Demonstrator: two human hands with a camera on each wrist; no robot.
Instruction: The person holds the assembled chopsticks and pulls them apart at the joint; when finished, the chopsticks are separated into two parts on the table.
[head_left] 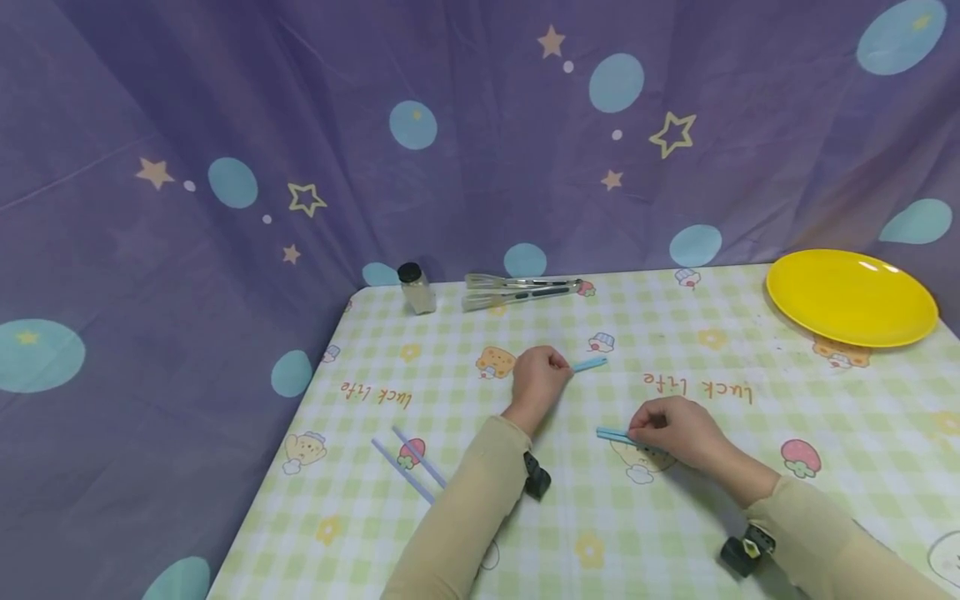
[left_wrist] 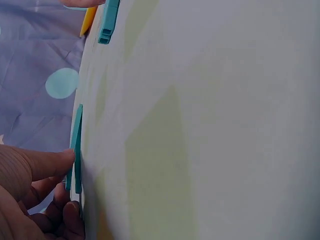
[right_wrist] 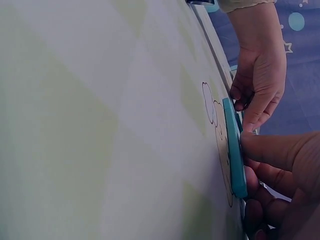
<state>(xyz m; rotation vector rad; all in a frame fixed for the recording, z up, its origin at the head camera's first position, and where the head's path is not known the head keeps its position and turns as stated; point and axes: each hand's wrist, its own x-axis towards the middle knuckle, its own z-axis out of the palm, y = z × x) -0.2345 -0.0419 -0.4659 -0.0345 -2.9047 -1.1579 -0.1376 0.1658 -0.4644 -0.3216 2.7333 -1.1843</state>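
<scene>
In the head view my left hand [head_left: 540, 379] is close over the table, pinching a slim teal double bar [head_left: 589, 365] that points right. The left wrist view shows its two arms [left_wrist: 77, 150] running together at the far end, thumb against one side. My right hand [head_left: 678, 429], nearer and to the right, pinches a second slim teal double bar [head_left: 613, 434] low over the cloth. Thumb and fingers grip its side in the right wrist view, where this bar [right_wrist: 234, 150] lies along the cloth. Two square ends of that bar [left_wrist: 105, 36] show in the left wrist view.
Two lavender sticks [head_left: 405, 473] lie beside the left forearm, partly behind the sleeve. Toward the back stand a black-capped jar [head_left: 417, 289] and, lying flat, metal tongs [head_left: 521, 293]. A yellow plate [head_left: 851, 298] sits at the back right. The checked tablecloth [head_left: 450, 383] reaches a purple curtain [head_left: 480, 167].
</scene>
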